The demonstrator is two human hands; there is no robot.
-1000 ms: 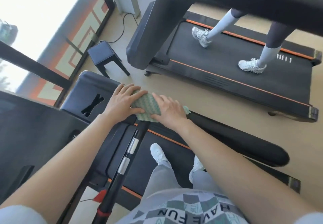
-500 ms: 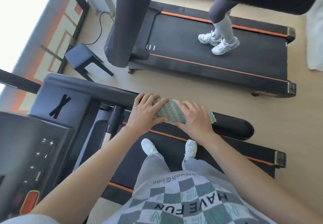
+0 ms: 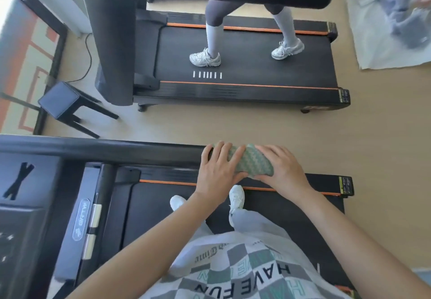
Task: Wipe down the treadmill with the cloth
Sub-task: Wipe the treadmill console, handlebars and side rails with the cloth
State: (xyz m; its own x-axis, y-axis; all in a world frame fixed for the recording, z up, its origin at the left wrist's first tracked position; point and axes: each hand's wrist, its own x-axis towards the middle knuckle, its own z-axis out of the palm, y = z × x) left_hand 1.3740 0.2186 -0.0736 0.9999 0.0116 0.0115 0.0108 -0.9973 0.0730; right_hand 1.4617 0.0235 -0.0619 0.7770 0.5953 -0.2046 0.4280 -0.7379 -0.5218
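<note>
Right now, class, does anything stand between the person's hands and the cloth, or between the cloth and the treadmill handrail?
Nothing visible does. The left hand and right hand both grip the green cloth, which is wrapped directly around the black handrail.

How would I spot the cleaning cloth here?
Find the near treadmill, where the camera wearer stands. Along its far side runs a black handrail; near its free end the left hand and right hand press a green zigzag-patterned cloth, the only patterned thing on it.

We reach both bare forearms forward and slightly inward, wrists nearly straight. Our left hand lies palm down with fingers curled over, and our right hand mirrors it just beside, fingers wrapped downward.
</note>
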